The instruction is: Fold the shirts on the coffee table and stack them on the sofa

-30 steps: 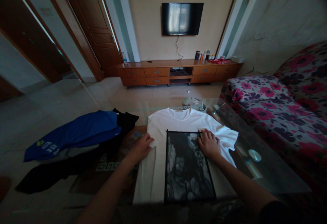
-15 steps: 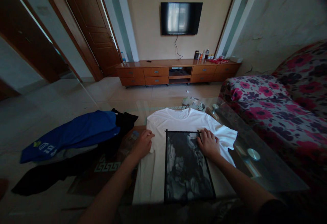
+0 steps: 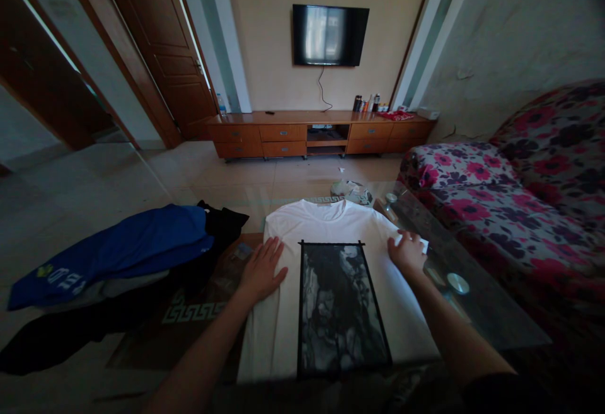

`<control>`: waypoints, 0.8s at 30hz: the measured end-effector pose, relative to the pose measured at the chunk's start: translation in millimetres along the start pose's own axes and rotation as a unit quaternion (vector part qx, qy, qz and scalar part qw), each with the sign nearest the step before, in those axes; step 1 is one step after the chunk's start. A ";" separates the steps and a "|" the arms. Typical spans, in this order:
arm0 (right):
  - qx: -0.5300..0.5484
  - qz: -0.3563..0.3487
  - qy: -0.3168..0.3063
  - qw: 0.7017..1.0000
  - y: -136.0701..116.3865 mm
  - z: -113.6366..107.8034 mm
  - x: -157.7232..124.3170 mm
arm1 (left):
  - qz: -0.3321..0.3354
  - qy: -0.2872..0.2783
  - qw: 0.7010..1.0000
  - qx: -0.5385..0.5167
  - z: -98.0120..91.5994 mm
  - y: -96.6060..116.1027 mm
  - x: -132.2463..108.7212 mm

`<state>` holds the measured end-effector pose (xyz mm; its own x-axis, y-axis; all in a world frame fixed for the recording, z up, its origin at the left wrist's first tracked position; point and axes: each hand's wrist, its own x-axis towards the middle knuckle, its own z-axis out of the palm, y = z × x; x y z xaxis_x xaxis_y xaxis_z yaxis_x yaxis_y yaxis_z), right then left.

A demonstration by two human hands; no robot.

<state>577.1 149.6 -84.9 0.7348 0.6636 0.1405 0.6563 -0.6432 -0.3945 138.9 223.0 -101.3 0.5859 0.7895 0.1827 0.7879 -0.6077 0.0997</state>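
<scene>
A white T-shirt (image 3: 326,225) lies spread on the glass table, its neckline at the far end and a dark grey, black-edged rectangular print (image 3: 340,313) on its front. My left hand (image 3: 263,269) rests flat at the shirt's left side, fingers stretched and thumb apart. Over the right sleeve is my right hand (image 3: 409,252), palm down, its fingers slightly bent and spread on the cloth. A corner of the sleeve shows just beyond the fingers. The left sleeve is not seen sticking out.
Left of the shirt lies a pile of clothes, with a blue garment (image 3: 137,244) over black ones (image 3: 94,332). The glass table (image 3: 496,313) extends right towards a flowered sofa (image 3: 482,206). A low wooden cabinet (image 3: 283,140) stands beneath a wall television (image 3: 329,34).
My left hand has opened from a closed pose and flattened on the shirt's left side. My right hand has moved right, from the print's upper edge to the sleeve. The view has shifted slightly.
</scene>
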 end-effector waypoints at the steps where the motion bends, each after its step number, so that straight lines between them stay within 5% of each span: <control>1: 0.004 0.077 0.008 0.997 8.4 -5.2 10.5 | -0.001 0.009 1.000 0.001 -0.6 2.0 1.0; 4: 0.009 0.183 -0.025 0.983 33.4 -16.1 33.8 | 0.009 0.016 1.000 -0.017 2.7 5.6 2.0; 12: 0.027 0.162 -0.121 0.979 57.0 -23.3 51.2 | 0.006 -0.007 0.999 -0.046 14.8 4.2 -1.1; 17: 0.031 0.150 -0.123 0.980 56.4 -27.8 56.4 | 0.001 -0.005 0.999 -0.053 10.5 7.5 -0.1; 21: 0.044 0.098 -0.075 0.991 37.3 -32.6 46.3 | -0.004 -0.005 0.999 -0.053 8.3 9.2 0.5; 24: 0.035 -0.071 -0.019 0.997 15.4 -33.6 24.3 | -0.006 -0.008 0.999 -0.051 7.6 9.4 0.3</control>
<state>610.8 143.0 -57.1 0.6281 0.7605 0.1649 0.7380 -0.5149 -0.4361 147.9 218.2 -107.7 0.5799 0.7978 0.1651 0.7720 -0.6028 0.2014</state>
